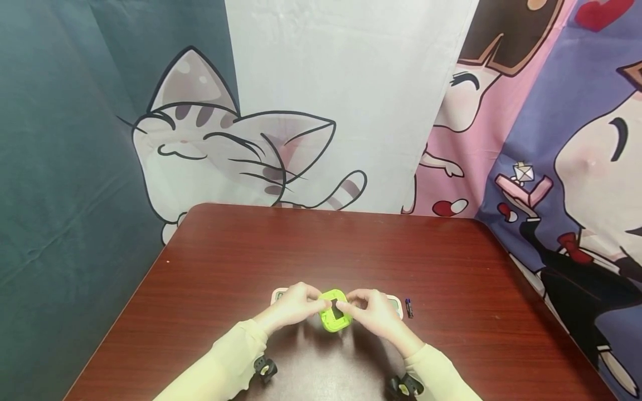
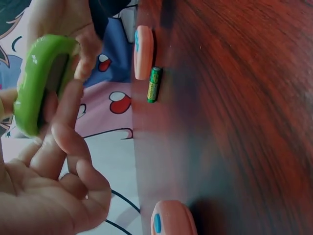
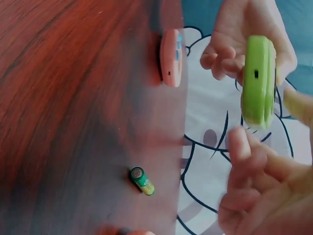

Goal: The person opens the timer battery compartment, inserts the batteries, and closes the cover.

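Observation:
A lime-green rounded plastic gadget [image 1: 331,323] with a dark rectangular patch on its face is held up between both hands. My left hand [image 1: 295,305] pinches its left side, thumb on the near face and fingers behind. On the opposite side my right hand [image 1: 375,316] grips it the same way. The right wrist view shows the green gadget [image 3: 257,88] edge-on, with a small dark slot in its rim. Seen from the left wrist, the gadget [image 2: 32,83] partly covers the right hand [image 2: 61,22]. What the dark patch is, I cannot tell.
Two pale pink gadgets of similar shape lie on the brown table [image 1: 331,239], one pink gadget [image 1: 278,294] behind the left hand and another pink gadget [image 1: 397,305] behind the right. A small green-and-yellow battery [image 2: 154,84] lies beside the right one.

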`<state>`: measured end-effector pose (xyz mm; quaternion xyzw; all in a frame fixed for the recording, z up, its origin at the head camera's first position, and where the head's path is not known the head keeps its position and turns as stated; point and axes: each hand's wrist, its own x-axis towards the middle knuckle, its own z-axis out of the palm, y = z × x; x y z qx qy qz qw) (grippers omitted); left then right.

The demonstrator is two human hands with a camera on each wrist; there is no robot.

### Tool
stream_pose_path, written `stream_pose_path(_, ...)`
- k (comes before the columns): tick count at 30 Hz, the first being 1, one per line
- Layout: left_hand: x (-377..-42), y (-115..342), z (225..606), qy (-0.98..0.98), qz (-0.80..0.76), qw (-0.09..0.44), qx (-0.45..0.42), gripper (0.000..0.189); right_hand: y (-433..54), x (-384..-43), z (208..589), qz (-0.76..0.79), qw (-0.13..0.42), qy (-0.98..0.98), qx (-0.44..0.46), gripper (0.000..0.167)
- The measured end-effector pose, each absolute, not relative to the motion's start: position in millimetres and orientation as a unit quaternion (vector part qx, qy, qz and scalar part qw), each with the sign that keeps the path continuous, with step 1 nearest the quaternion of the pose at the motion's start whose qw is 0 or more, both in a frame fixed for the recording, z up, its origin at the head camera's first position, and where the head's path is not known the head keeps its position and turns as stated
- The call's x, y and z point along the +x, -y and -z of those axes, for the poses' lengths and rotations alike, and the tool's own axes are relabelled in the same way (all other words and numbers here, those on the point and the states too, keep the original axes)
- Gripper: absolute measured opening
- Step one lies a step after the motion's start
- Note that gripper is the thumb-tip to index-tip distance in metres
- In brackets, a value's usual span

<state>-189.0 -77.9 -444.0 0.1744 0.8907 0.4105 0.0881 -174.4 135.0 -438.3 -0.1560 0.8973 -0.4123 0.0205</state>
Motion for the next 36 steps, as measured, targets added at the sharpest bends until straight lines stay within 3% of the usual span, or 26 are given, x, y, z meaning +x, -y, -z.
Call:
stream_pose_path(4,-187.7,80.3,441.7,-0.868,-0.436,0.105,0.214,0.019,-138.0,-172.8,435.0,0.419,0.095,-0.888,-0.165,0.031)
stream_pose_path(10,-187.4,82.7,439.9,-0.853,-0.443,0.118,0.248,0.019,-140.5,-174.3,437.5,0.481,0.141,-0.850,-0.164,0.031)
stream_pose_path(28,-189.2,82.0,447.1,-0.870,-0.445,0.099,0.186,0.027,-135.5,-174.2,441.8,0.524,0.131,-0.833,-0.123,0.031)
stream_pose_path(36,-189.8,80.7,447.6,-0.868,-0.452,0.116,0.168,0.028,-132.2,-174.8,445.5,0.537,0.132,-0.825,-0.118,0.031)
